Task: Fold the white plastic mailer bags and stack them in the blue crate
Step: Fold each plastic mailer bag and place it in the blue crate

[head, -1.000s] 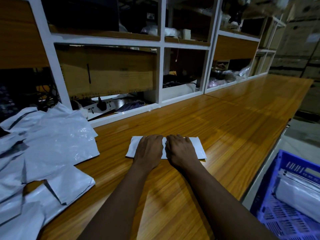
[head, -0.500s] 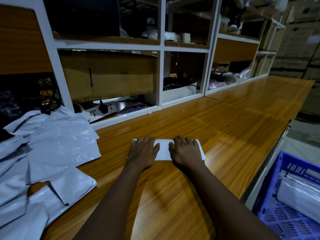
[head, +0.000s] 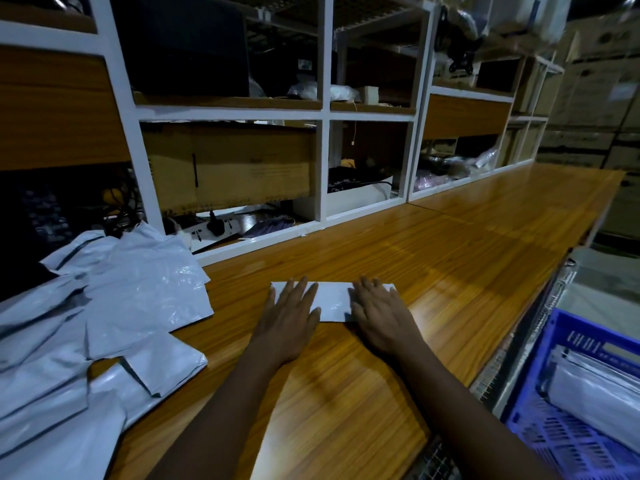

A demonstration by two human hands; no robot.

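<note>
White folded mailer bag, narrow strip shape, flat on wooden table, near the front edge, roughly centre of view. Pinned under both hands: left hand on the left end, right hand on the right end, bare middle of the strip showing between them. Left grip apart, fingers straight and slightly spread, palm down, pressing. Right grip apart too, fingers straight, palm down, pressing. Nothing pinched or curled round. No print or label readable on the strip.

Left of that, well apart: loose pile of unfolded mailers, white-grey plastic, crumpled, overlapping, dark adhesive strips visible on some flaps, partly hanging off the table's near edge. No writing legible.

Right and lower, off the table: blue crate, slotted plastic walls, moulded lettering on far wall too blurred to read. Inside it, stacked mailers lying flat.

Behind the table: white-framed shelving with wooden boards. Brown cardboard box in the middle bay, faint printed lines along its lower edge, unreadable. White power strip below it with a black plug in. Cables and assorted clutter in other bays, too dark to identify. Far right: stacked cardboard cartons, markings blurred.
</note>
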